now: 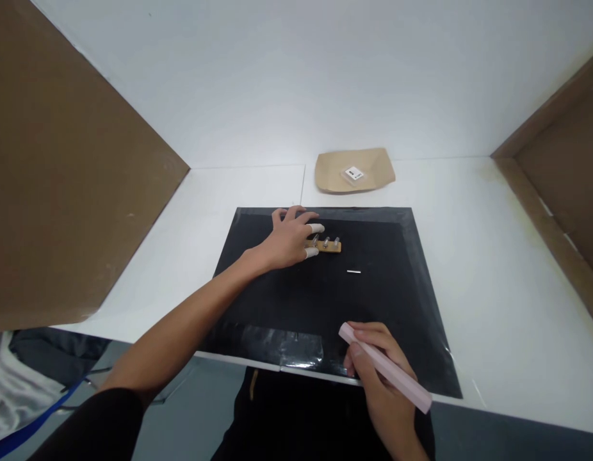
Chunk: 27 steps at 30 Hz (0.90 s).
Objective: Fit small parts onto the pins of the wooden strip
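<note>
My left hand [289, 240] reaches across the black mat [383, 307] and pinches the left end of a small brown strip with three metal studs [328, 245], thumb and forefinger wearing white finger cots. My right hand [380, 378] rests near the mat's front edge, fingers wrapped round a pink bar-shaped tool [385, 367] that points up-left. A tiny white pin [353, 271] lies on the mat between the two hands, touched by neither.
A tan paper tray [335, 176] holding a small clear packet with a label [354, 173] sits on the white table [493, 269] behind the mat. Brown cardboard walls stand at left [61, 179] and right [560, 186]. Clear tape [282, 346] covers the mat's front.
</note>
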Each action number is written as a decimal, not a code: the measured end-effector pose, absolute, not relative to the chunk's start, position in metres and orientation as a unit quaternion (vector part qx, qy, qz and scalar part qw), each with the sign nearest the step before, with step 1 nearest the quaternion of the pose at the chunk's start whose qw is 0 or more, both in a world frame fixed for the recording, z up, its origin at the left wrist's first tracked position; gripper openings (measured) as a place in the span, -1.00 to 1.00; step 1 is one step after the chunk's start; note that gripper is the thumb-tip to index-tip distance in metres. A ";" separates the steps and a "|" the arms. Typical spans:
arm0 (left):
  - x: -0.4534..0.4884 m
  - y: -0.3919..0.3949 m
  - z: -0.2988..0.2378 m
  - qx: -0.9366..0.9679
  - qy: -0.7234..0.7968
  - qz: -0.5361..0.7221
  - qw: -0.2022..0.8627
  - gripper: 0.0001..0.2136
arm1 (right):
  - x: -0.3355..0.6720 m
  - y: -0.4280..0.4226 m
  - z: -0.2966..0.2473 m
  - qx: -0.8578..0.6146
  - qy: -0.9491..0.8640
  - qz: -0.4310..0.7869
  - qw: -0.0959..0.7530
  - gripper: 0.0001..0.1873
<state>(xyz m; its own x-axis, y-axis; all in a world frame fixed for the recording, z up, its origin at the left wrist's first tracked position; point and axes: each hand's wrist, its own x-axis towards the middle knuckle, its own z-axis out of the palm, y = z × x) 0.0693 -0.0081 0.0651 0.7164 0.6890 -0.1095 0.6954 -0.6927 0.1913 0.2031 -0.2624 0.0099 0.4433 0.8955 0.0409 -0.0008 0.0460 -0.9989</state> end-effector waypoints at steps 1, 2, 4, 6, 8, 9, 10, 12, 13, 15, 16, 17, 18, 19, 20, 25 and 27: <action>0.069 -0.007 0.065 0.919 0.378 -0.011 0.109 -0.69 | 0.204 -0.263 0.010 -0.586 -0.380 0.367 0.614 -0.93; 0.069 -0.007 0.064 0.918 0.380 -0.007 0.108 -0.74 | 0.204 -0.263 0.011 -0.585 -0.379 0.369 0.615 -0.93; 0.069 -0.006 0.062 0.917 0.383 0.001 0.106 -0.80 | 0.206 -0.263 0.012 -0.583 -0.375 0.371 0.618 -0.93; 0.069 -0.005 0.059 0.917 0.385 0.012 0.103 -0.83 | 0.207 -0.263 0.014 -0.583 -0.371 0.371 0.620 -0.93; 0.069 -0.005 0.057 0.917 0.387 0.022 0.100 -0.86 | 0.209 -0.264 0.015 -0.583 -0.369 0.372 0.621 -0.93; 0.069 -0.005 0.056 0.916 0.388 0.027 0.098 -0.88 | 0.210 -0.264 0.015 -0.584 -0.369 0.370 0.622 -0.94; 0.068 -0.005 0.055 0.916 0.389 0.031 0.096 -0.89 | 0.210 -0.264 0.015 -0.583 -0.369 0.370 0.622 -0.94; 0.068 -0.005 0.054 0.916 0.389 0.035 0.093 -0.90 | 0.211 -0.263 0.015 -0.581 -0.371 0.367 0.624 -0.94; 0.068 -0.005 0.055 0.916 0.389 0.035 0.091 -0.89 | 0.211 -0.263 0.015 -0.582 -0.372 0.365 0.625 -0.94; 0.068 -0.005 0.057 0.916 0.389 0.033 0.090 -0.83 | 0.211 -0.262 0.015 -0.583 -0.374 0.363 0.623 -0.94; 0.069 -0.005 0.059 0.916 0.389 0.031 0.089 -0.78 | 0.211 -0.262 0.014 -0.584 -0.374 0.363 0.622 -0.94; 0.069 -0.005 0.061 0.916 0.389 0.029 0.089 -0.71 | 0.211 -0.262 0.014 -0.583 -0.373 0.366 0.622 -0.94; 0.070 -0.005 0.063 0.917 0.388 0.026 0.089 -0.63 | 0.211 -0.263 0.012 -0.582 -0.372 0.368 0.622 -0.94; 0.071 -0.005 0.065 0.919 0.384 0.020 0.091 -0.56 | 0.211 -0.263 0.011 -0.581 -0.373 0.370 0.622 -0.94; 0.072 -0.005 0.066 0.921 0.378 0.014 0.093 -0.52 | 0.211 -0.264 0.010 -0.581 -0.373 0.370 0.622 -0.94; 0.083 -0.002 0.070 0.934 0.340 -0.014 0.109 -0.63 | 0.212 -0.265 0.005 -0.587 -0.375 0.369 0.615 -0.94; 0.087 -0.001 0.071 0.936 0.332 -0.017 0.115 -0.74 | 0.212 -0.266 0.006 -0.588 -0.377 0.369 0.613 -0.93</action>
<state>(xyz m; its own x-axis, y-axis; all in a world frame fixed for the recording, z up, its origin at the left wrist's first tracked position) 0.0870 -0.0013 0.0705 0.7785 0.6182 -0.1083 0.6260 -0.7527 0.2038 0.2117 -0.2657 0.0057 0.4424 0.8963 0.0289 -0.0090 0.0367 -0.9993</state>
